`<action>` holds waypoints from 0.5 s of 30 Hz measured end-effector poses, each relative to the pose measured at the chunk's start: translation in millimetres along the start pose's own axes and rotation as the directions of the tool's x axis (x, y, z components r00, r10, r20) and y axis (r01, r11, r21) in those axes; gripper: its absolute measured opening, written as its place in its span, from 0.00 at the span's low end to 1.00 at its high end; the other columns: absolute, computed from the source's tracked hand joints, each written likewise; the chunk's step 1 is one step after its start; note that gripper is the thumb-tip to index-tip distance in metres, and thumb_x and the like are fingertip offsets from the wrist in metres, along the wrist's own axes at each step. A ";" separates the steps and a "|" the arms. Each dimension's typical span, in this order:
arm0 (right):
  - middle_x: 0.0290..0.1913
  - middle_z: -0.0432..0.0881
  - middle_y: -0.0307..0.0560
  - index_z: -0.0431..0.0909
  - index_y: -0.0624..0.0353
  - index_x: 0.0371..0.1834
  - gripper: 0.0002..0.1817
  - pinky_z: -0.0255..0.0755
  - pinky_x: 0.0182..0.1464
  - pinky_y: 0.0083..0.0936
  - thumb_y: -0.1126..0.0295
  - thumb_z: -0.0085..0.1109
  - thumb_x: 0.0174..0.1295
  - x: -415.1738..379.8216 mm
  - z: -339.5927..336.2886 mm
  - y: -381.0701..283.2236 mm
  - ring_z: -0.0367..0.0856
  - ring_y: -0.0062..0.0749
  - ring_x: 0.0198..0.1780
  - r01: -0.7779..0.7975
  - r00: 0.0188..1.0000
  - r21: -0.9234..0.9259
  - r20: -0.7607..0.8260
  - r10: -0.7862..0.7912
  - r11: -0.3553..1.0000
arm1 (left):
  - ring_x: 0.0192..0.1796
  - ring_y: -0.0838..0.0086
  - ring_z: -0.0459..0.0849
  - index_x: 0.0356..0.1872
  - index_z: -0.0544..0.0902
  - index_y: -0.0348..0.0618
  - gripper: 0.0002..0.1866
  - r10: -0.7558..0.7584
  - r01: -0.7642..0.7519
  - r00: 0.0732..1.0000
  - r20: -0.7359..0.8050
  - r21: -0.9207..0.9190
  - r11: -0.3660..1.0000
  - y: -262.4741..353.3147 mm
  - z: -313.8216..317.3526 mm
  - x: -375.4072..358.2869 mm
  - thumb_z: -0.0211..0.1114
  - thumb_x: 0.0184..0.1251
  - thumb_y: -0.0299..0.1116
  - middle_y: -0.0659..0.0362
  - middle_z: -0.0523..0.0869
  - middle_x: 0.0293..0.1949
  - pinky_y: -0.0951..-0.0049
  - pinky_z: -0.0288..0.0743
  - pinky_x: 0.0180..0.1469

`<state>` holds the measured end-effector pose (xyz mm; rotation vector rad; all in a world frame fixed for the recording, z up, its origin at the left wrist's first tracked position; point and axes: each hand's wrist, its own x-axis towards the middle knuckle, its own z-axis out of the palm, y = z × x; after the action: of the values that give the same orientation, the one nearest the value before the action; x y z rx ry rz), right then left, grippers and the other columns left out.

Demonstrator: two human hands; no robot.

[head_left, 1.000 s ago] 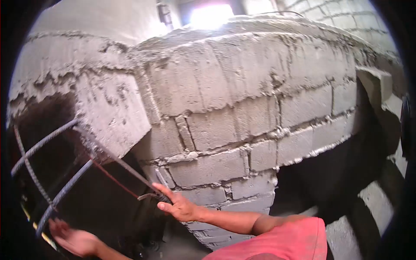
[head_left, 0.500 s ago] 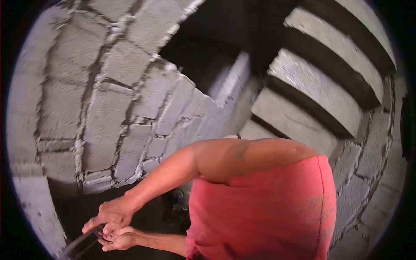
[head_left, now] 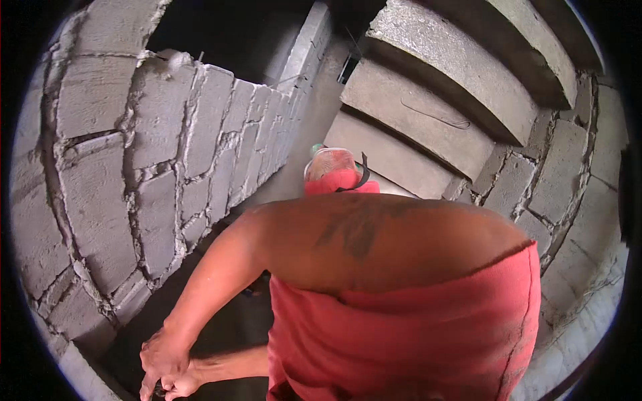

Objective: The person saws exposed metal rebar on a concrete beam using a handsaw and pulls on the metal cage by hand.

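Dark piece (head_left: 158, 389) sits low at left, between the fingers of your right hand (head_left: 162, 355) and left hand (head_left: 185, 383). Both curl close together; whether either grips it cannot be determined. Advisable: steady it with one, work with the other, knuckles clear of the block wall (head_left: 100, 194).

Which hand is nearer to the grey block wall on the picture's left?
The right, it appears. The right hand sits below the block wall in the picture, across a dark gap; the left hand is lower still, close beside it, so farther from the wall.
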<state>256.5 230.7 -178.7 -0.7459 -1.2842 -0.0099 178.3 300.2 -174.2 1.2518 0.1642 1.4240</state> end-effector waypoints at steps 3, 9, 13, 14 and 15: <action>0.49 0.86 0.60 0.49 0.33 0.86 0.37 0.76 0.35 0.56 0.58 0.53 0.77 4.1 14.6 19.3 0.85 0.56 0.40 0.215 0.975 0.052 0.040 -0.217 0.975 | 0.55 0.52 0.79 0.47 0.82 0.34 0.30 0.004 -0.004 1.000 -0.005 0.029 1.000 10.1 -8.0 7.7 0.43 0.82 0.54 0.44 0.84 0.50 0.43 0.69 0.62; 0.57 0.84 0.54 0.74 0.51 0.71 0.28 0.78 0.52 0.44 0.61 0.59 0.67 -163.9 -138.8 1.7 0.83 0.51 0.53 -0.045 0.991 -0.012 -0.130 0.043 0.999 | 0.44 0.52 0.78 0.34 0.81 0.38 0.31 -0.123 0.136 0.977 0.176 -0.064 0.989 38.3 -61.6 50.9 0.40 0.80 0.56 0.44 0.85 0.41 0.45 0.70 0.50; 0.61 0.85 0.54 0.74 0.50 0.72 0.29 0.78 0.62 0.39 0.68 0.62 0.65 -477.8 -258.3 -53.9 0.84 0.45 0.60 -0.837 0.357 -0.524 -0.307 0.882 0.156 | 0.43 0.53 0.78 0.35 0.80 0.43 0.31 -0.094 0.107 0.982 0.164 -0.070 0.992 33.4 -55.8 59.0 0.38 0.80 0.59 0.46 0.84 0.38 0.44 0.69 0.48; 0.59 0.85 0.57 0.73 0.50 0.74 0.30 0.77 0.64 0.40 0.68 0.63 0.65 -522.0 -279.1 -106.4 0.85 0.50 0.59 -0.907 0.036 -0.386 -0.475 0.879 -0.171 | 0.43 0.53 0.78 0.35 0.79 0.45 0.31 -0.099 0.116 0.981 0.168 -0.089 0.989 34.4 -58.4 61.7 0.38 0.80 0.60 0.47 0.83 0.38 0.44 0.69 0.48; 0.61 0.84 0.59 0.73 0.50 0.74 0.30 0.75 0.65 0.43 0.64 0.64 0.66 -665.9 -295.9 -136.3 0.83 0.52 0.62 -0.815 0.023 -0.458 -0.639 0.769 -0.356 | 0.42 0.53 0.79 0.35 0.79 0.47 0.31 -0.103 0.123 0.979 0.175 -0.110 0.986 36.2 -60.1 65.1 0.38 0.80 0.61 0.48 0.83 0.37 0.43 0.69 0.47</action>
<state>244.9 -283.8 -712.3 -2.4620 -0.1948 0.6626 127.3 371.9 -136.4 1.2377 0.0326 1.2065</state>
